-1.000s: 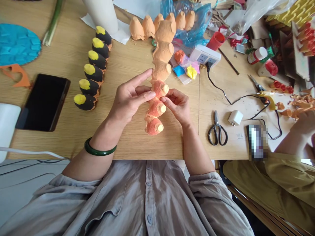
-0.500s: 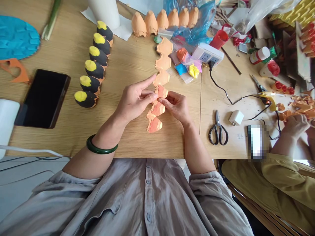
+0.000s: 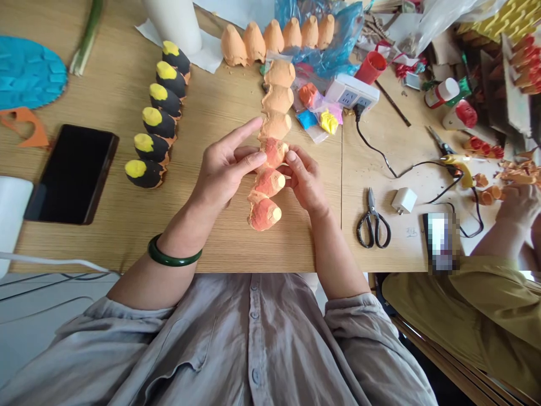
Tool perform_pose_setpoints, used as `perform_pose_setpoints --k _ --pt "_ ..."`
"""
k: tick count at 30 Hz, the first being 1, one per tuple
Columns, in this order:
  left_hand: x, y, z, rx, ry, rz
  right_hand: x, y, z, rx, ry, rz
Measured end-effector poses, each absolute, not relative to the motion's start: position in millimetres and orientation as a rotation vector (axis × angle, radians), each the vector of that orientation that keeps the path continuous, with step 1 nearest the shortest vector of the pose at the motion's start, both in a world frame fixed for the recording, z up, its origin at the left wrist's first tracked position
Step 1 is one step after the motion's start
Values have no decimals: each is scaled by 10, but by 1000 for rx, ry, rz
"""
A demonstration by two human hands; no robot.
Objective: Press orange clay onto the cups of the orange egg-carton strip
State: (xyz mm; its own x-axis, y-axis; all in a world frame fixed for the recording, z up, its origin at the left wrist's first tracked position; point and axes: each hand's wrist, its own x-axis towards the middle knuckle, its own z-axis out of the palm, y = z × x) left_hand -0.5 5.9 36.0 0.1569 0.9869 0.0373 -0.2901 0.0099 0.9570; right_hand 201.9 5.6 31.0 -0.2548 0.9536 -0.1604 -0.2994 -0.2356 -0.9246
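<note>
Between my hands is an egg carton strip [image 3: 276, 98], a row of orange cups running away from me, its nearer cups coloured red with pale tips. My left hand [image 3: 224, 169] grips its left edge near the middle, thumb on top and index finger stretched along it. From the right, my right hand [image 3: 304, 175] pinches the tip of a red cup with thumb and fingers. Further left stands another carton strip [image 3: 158, 115] painted black with yellow tips. Behind, a plain orange carton strip [image 3: 274, 38] stands with its cups pointing up.
Right of my hands are black-handled scissors [image 3: 372, 220], a white plug adapter [image 3: 404, 200] and a power strip [image 3: 353, 91]. Clay packets [image 3: 319, 113] lie before it. A phone [image 3: 71, 173] rests at left. A co-worker's hand [image 3: 522, 206] is at far right, near a glue gun [image 3: 460, 169].
The strip in my hands has rolled, so the outer faces of its cups now turn more upward. My right thumb has shifted up to a cup's tip. The co-worker's hand moved slightly.
</note>
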Motion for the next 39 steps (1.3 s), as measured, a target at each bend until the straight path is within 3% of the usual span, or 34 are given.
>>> perform_pose_setpoints --k 9,25,32,39 --pt "-29 141 202 1020 712 1193 2013 14 323 -952 -1084 1528" --pt "23 2 421 1108 858 1228 2067 43 216 -978 -1200 1440" --pt "18 -30 512 1138 806 1212 2133 46 267 -933 -1135 1565" --pt "77 -15 495 1075 766 1245 2093 53 197 -910 -1185 1431"
